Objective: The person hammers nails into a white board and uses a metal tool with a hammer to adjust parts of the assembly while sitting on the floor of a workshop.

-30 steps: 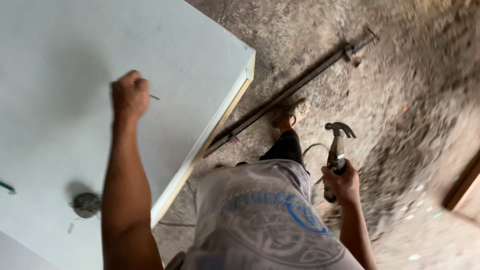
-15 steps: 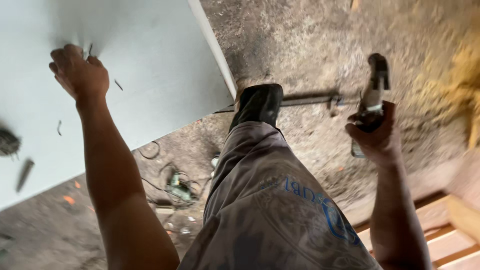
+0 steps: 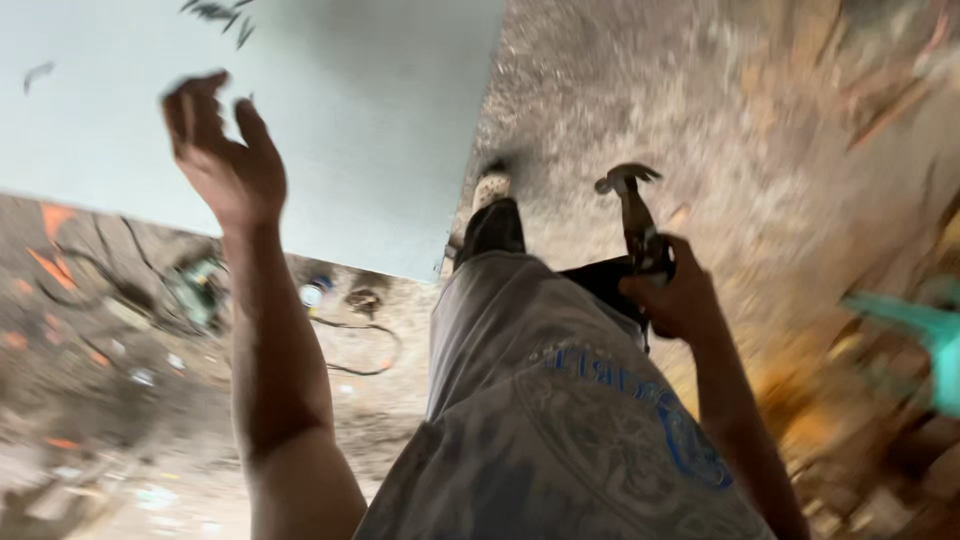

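Observation:
My left hand (image 3: 220, 150) is raised over the pale board (image 3: 370, 120), near its lower edge. Its fingers are loosely apart, and through the blur nothing clearly shows in them. Several small dark nails (image 3: 215, 12) lie on the board beyond that hand. My right hand (image 3: 665, 295) grips the handle of a claw hammer (image 3: 628, 195), whose head points up and away above the dirt floor. My grey shirt fills the bottom of the view, and my dark trouser leg and shoe (image 3: 490, 195) stand beside the board's corner.
Below the board, black cables (image 3: 350, 340) and a green power tool (image 3: 195, 285) lie on the dusty floor with orange scraps around them. A blurred teal object (image 3: 925, 335) is at the right edge. Rough dirt and debris cover the ground to the right.
The view has swung, so the board now sits higher and further left. My left hand has lifted off the board and opened its fingers. The hammer has stayed in my right hand, tilted more upright.

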